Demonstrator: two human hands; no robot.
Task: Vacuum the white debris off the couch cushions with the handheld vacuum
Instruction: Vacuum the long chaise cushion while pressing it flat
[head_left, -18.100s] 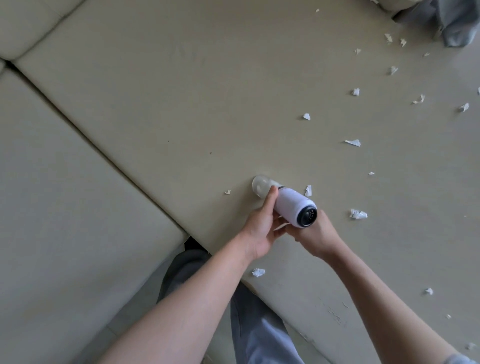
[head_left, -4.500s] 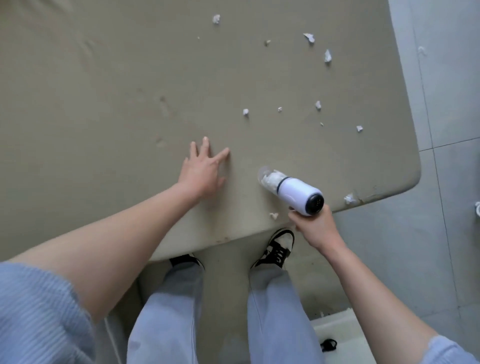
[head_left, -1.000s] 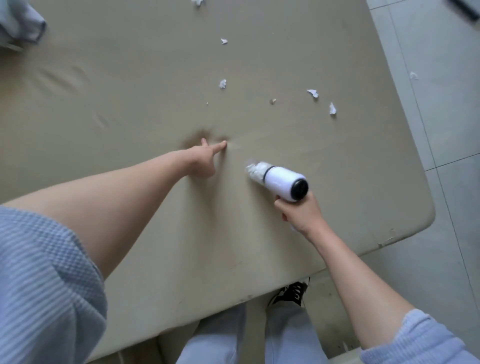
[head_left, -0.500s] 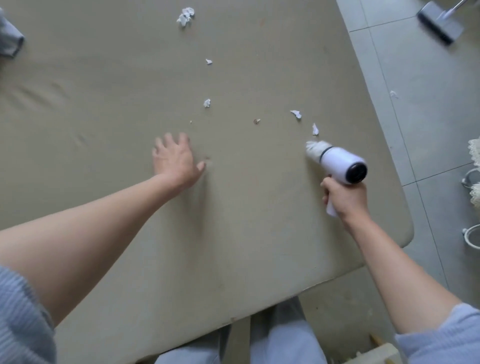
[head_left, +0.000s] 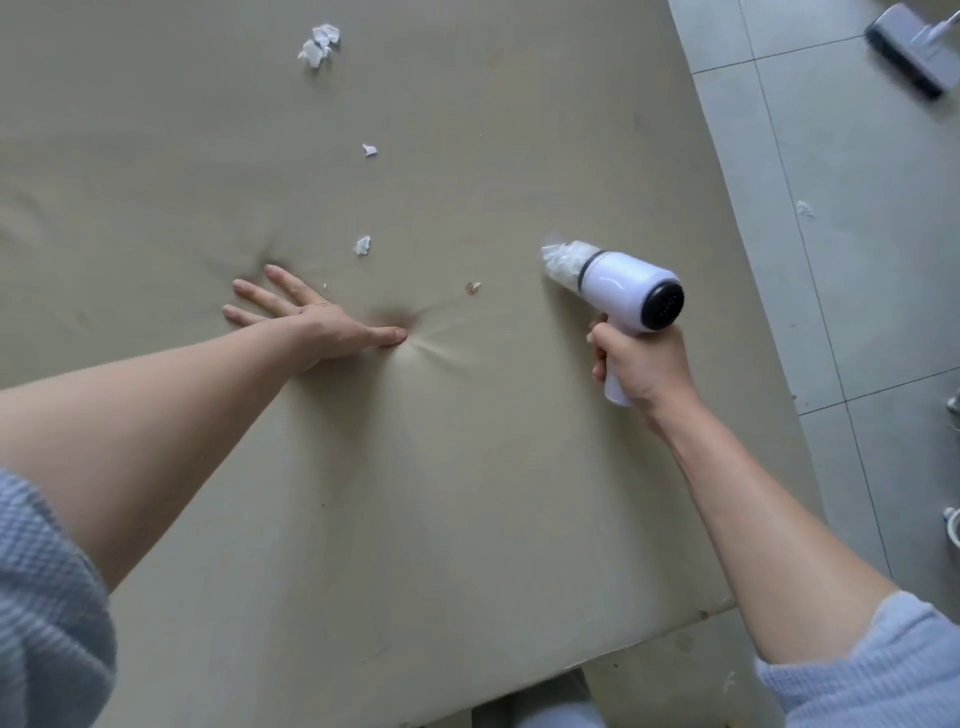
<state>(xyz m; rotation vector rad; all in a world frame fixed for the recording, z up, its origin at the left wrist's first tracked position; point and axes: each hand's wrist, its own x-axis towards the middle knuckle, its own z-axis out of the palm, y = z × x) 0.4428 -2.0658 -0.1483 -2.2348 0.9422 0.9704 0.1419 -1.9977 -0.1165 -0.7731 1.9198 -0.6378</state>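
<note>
My right hand (head_left: 641, 364) grips the handle of the white handheld vacuum (head_left: 618, 288). Its clear nozzle, packed with white scraps, touches the beige couch cushion (head_left: 415, 493) near the right edge. My left hand (head_left: 306, 317) is pressed flat on the cushion, fingers spread, and dents the fabric. White debris lies beyond both hands: a scrap (head_left: 362, 245) just past my left hand, a small one (head_left: 370, 150) farther off, a crumpled clump (head_left: 318, 44) at the far end. A tiny brownish bit (head_left: 472, 287) lies between my hands.
Grey tiled floor (head_left: 841, 260) runs along the cushion's right edge, with one white scrap (head_left: 804, 209) on it. A floor-cleaner head (head_left: 911, 49) stands at the top right corner. The cushion's front edge is close to my legs.
The two scraps near the right edge are gone from the cushion where the nozzle now sits. My left hand has shifted and presses harder, creasing the fabric. The vacuum moved slightly toward me.
</note>
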